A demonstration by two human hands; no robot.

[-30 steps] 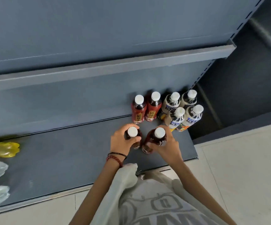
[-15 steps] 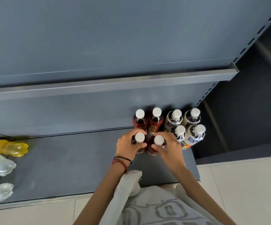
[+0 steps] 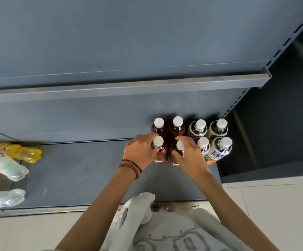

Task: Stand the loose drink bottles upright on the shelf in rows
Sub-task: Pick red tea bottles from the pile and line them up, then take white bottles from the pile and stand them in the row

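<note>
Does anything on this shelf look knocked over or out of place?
Yes. At the shelf's left, a yellow bottle, a white-labelled bottle and a clear bottle lie on their sides, unlike the upright rows at the right.

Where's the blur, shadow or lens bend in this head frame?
Head view: lying bottles at the left edge are smeared; back-row bottles throw dark shadows on the back panel; upper shelf edge bows slightly, wide-angle; left hand and right hand, gripping the front red bottles, are sharp.
</note>
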